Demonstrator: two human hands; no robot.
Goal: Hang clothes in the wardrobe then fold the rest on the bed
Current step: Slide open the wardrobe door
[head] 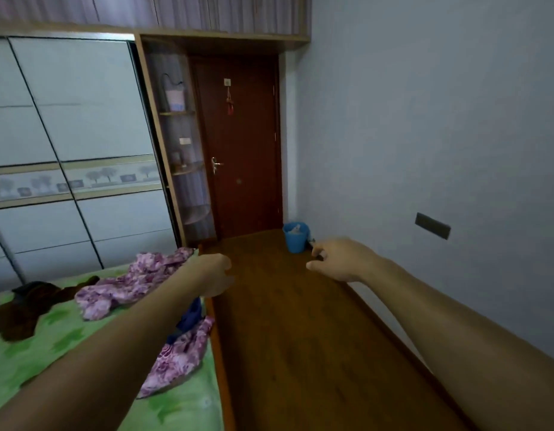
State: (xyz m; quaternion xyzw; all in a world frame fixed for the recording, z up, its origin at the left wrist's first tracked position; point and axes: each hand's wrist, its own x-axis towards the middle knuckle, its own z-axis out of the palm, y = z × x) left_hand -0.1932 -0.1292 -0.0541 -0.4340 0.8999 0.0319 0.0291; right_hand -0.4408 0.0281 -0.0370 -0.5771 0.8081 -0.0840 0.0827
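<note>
**Bare arms over the bed edge, clothes not yet hung**

Two bare forearms reach in from 7 and 5 o'clock, over the gap between bed and wall. Left hand (215, 275) hangs loosely curled above the bed's edge, and nothing shows in it. Right hand (338, 259) is curled too, over the floor (300, 343). A dark patch sits between its thumb and forefinger, and I cannot tell whether that is shadow or a small thing pinched.

At 8 o'clock the bed (52, 362) wears a green patterned cover with clothes lying loose on it:
- a purple floral garment (136, 281), crumpled just beside the left wrist
- a second purple floral piece (179, 353), draped at the bed's near edge
- a dark blue cloth (191, 315) touching that second piece
- a dark brown garment (27, 306) far out at 9 o'clock

The wardrobe (83, 135) fills 10 o'clock, its pale sliding panels drawn across. Curved corner shelves (182, 150) join it to a dark red door (241, 144) at 12 o'clock, which is closed. A blue bucket (296, 236) stands on the brown wood floor beside the door, against the pale wall (425, 119) at 2 o'clock. A dark plate (432, 225) is fixed to the wall at 3 o'clock.
</note>
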